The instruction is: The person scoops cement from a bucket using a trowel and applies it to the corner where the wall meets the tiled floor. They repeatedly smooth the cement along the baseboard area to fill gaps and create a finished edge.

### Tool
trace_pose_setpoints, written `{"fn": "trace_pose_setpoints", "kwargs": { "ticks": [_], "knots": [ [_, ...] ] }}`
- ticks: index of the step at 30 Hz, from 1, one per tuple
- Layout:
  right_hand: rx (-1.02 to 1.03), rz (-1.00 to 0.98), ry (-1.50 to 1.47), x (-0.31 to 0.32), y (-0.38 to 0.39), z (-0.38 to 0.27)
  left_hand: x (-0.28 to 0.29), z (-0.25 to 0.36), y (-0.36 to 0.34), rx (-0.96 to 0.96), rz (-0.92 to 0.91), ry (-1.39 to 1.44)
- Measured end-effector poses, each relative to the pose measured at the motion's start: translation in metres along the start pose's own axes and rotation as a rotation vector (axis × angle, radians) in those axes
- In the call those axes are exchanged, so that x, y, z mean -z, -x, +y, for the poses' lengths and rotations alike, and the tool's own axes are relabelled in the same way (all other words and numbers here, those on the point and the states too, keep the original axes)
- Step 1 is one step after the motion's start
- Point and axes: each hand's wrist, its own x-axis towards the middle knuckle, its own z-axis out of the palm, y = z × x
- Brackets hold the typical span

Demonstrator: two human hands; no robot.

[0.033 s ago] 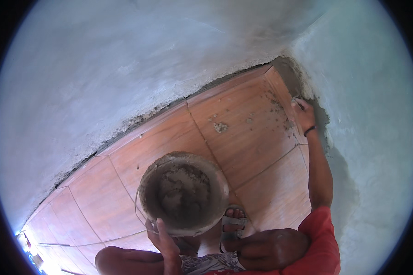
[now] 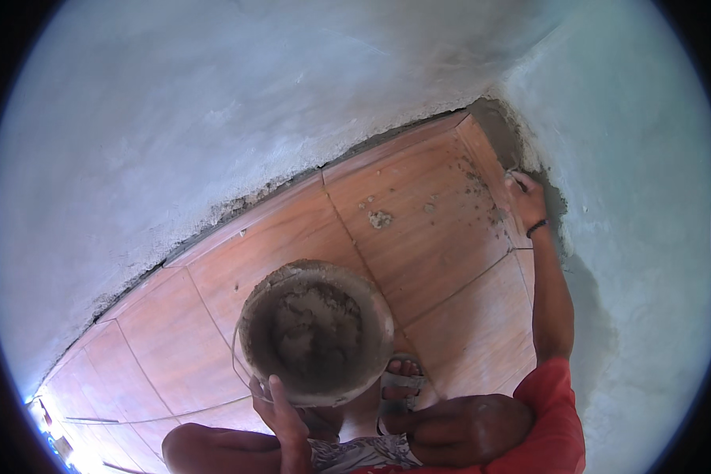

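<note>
My left hand [image 2: 279, 411] grips the near left rim of a mortar-crusted bucket [image 2: 381, 316], thumb up against its side. Grey wet mortar [image 2: 316, 320] lies inside the bucket, heaped in the middle. Over at the right wall, my right hand [image 2: 527, 197] is closed, low beside the upright skirting tile [image 2: 478, 142]. A small dark and greyish bit shows at its fingers, too little to name. Fresh mortar [image 2: 498, 130] fills the gap between that tile and the wall, above and right of the hand.
Wood-look floor tiles [image 2: 419, 221] carry mortar crumbs and a larger mortar lump [image 2: 380, 219]. A rough-edged plastered wall [image 2: 213, 118] runs along the far left, meeting the right wall [image 2: 640, 197] in a corner. My sandalled foot [image 2: 403, 379] is beside the bucket.
My right hand has shifted very slightly to the right along the skirting tile. The left hand and the bucket have stayed practically in place.
</note>
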Motion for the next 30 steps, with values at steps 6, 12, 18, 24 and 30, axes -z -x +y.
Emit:
{"fn": "trace_pose_setpoints", "kwargs": {
  "ticks": [6, 12, 18, 24, 30],
  "knots": [
    [0.224, 0.108, 0.043, 0.016, 0.023, 0.011, -0.001, -0.002, 0.002, -0.005, 0.039, 0.014],
    [0.188, -0.040, 0.172, 0.005, 0.044, 0.010, 0.000, 0.003, 0.003, -0.011, 0.018, 0.017],
    [0.003, -0.087, 0.009, -0.004, 0.010, 0.015, 0.000, -0.002, 0.004, -0.002, 0.042, 0.022],
    [-0.125, -0.124, 0.025, 0.042, 0.011, 0.018, 0.004, 0.001, 0.000, 0.036, 0.012, 0.020],
    [-0.043, -0.027, 0.145, 0.049, 0.071, 0.006, 0.007, 0.002, 0.001, 0.039, -0.035, 0.024]
  ]
}}
